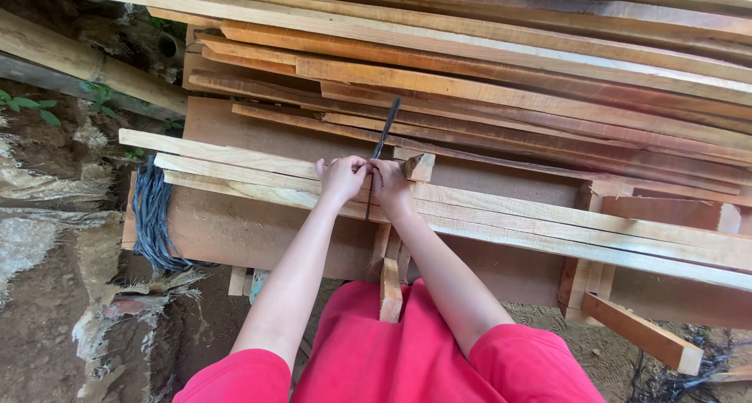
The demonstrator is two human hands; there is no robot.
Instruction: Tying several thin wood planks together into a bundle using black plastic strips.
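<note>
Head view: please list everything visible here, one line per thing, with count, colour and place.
wooden slats: many, pale to reddish brown, stacked across the top and right
board: one, brown, flat under the slats
dark tool: one, black, thin, rising from between the hands
wood block: one, tan, just right of the hands
blue cord bundle: one, grey-blue, hanging at the board's left end
bamboo pole: one, tan, upper left
ground: brown soil, left side
red clothing: one, red, bottom centre
left hand: one, fingers curled, on the pale slats
right hand: one, fingers curled, beside the left hand
</note>
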